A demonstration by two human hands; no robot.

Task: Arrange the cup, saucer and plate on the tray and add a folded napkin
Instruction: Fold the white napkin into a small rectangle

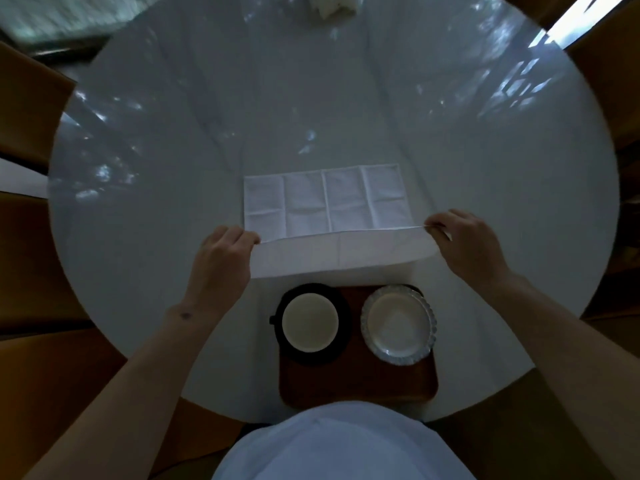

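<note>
A white creased napkin (325,202) lies spread on the round white table, its near edge lifted off the surface. My left hand (221,258) pinches the near left corner and my right hand (467,244) pinches the near right corner, so the raised strip hangs between them. Nearer to me sits a brown wooden tray (360,382). On its left half a white cup (309,322) stands on a black saucer (341,313). On the right half rests a pale plate (398,323) with a scalloped rim.
The glossy round table (173,168) reflects windows. A white crumpled object (332,5) lies at the far edge. Wooden chairs (31,109) stand around the table on both sides. My light blue shirt (339,445) fills the bottom of the view.
</note>
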